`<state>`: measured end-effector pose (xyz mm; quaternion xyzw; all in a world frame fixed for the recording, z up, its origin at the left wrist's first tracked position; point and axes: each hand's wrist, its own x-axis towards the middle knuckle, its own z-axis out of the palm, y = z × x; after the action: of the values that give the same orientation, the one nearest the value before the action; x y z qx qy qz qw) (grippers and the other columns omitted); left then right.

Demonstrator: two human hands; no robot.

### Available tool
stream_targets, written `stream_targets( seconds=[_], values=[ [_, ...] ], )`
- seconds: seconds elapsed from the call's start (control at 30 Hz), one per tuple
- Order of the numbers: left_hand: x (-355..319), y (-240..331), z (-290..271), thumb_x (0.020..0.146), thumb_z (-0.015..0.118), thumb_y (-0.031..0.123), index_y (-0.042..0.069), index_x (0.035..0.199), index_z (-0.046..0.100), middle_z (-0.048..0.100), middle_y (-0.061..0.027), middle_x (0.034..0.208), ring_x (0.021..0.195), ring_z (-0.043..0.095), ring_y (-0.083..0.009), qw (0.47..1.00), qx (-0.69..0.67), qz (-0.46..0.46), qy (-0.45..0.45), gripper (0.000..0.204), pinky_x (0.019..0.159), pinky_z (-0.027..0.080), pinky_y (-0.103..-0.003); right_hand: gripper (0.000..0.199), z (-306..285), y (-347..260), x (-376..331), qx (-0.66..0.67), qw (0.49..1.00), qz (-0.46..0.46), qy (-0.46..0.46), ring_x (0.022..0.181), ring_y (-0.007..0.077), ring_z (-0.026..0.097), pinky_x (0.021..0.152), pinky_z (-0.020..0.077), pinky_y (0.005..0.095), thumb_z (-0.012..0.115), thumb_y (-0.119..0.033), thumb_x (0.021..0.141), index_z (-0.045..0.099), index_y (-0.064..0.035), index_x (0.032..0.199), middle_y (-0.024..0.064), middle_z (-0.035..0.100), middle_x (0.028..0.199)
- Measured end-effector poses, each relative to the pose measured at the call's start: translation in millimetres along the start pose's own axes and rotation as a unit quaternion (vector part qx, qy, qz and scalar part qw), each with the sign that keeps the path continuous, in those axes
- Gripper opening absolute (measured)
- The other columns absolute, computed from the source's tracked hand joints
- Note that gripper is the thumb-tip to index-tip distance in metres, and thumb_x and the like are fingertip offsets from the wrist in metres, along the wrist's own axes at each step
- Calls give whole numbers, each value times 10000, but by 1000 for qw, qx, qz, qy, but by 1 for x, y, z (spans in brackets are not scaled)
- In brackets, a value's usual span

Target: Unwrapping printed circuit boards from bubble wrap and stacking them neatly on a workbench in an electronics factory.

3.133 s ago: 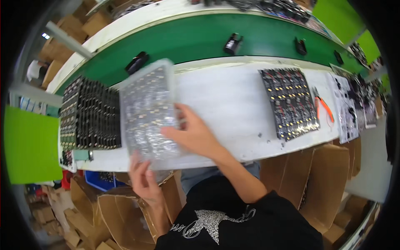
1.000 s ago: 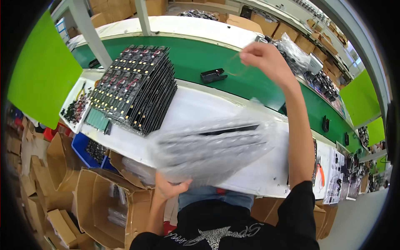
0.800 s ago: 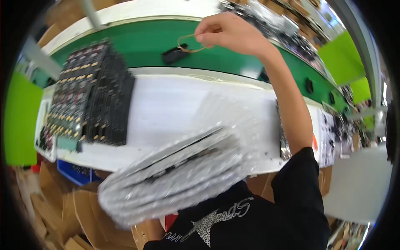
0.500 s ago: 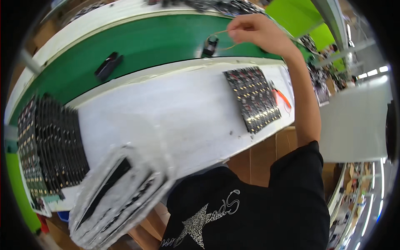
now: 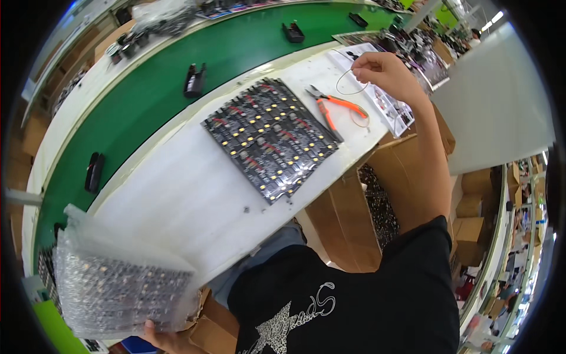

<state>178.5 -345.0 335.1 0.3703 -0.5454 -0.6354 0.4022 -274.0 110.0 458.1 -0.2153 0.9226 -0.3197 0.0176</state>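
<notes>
Right hand (image 5: 386, 74) stretched far right, pinching a rubber band (image 5: 352, 82) above the table (image 5: 177, 194); left hand (image 5: 168, 339) low, gripping a bubble-wrapped stack (image 5: 121, 283).

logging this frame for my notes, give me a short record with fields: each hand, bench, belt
left hand: grips the lower edge of a bubble-wrapped stack of trays, off the bench's near edge
right hand: raised over the bench's far right, fingers pinching a thin rubber band
bench: white table with a black component panel and orange-handled pliers beside it
belt: green conveyor carrying small black parts
</notes>
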Motion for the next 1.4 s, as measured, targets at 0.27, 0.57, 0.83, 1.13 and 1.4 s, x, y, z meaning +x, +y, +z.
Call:
stream_targets(
  seconds=[0.27, 0.57, 0.83, 1.13, 1.4],
  values=[
    [-23, 0, 69, 732, 612, 425, 30, 1346, 416, 497, -148, 1268, 1117, 510, -340, 981, -100, -167, 17, 756, 911, 452, -498, 174, -13, 50, -36, -101, 989, 37, 97, 733, 111, 619, 695, 500, 265, 635, -139, 863, 659, 12, 946, 70, 675, 797],
    [0, -30, 48, 724, 672, 389, 10, 1305, 449, 537, -151, 1212, 1069, 554, -301, 986, -42, -156, -41, 729, 911, 468, -413, 172, 39, 50, -78, -93, 995, -14, 18, 848, 284, 655, 779, 502, 361, 642, -149, 849, 694, 0, 917, 156, 690, 913],
    [7, -37, 42, 707, 686, 376, -5, 1336, 410, 534, -156, 1223, 1078, 555, -300, 991, -13, -110, -78, 784, 931, 467, -417, 236, 66, 52, -25, -170, 974, -104, 111, 942, 295, 620, 798, 494, 388, 652, -150, 804, 667, -61, 1022, 129, 671, 933],
    [1, -37, 48, 693, 712, 336, -6, 1388, 343, 508, -163, 1264, 1127, 535, -307, 990, -58, -88, -96, 857, 964, 457, -414, 160, 59, 36, 28, -148, 983, -109, -15, 748, 203, 645, 692, 515, 317, 674, -103, 786, 640, -21, 918, 89, 647, 812],
    [4, -31, 52, 673, 721, 332, -12, 1411, 297, 480, -164, 1288, 1144, 515, -302, 990, -10, -75, -119, 918, 976, 433, -403, 269, 42, 56, 51, 10, 987, -21, 157, 738, 148, 667, 606, 546, 277, 685, -180, 812, 675, 0, 1011, 102, 701, 858]
  ],
)
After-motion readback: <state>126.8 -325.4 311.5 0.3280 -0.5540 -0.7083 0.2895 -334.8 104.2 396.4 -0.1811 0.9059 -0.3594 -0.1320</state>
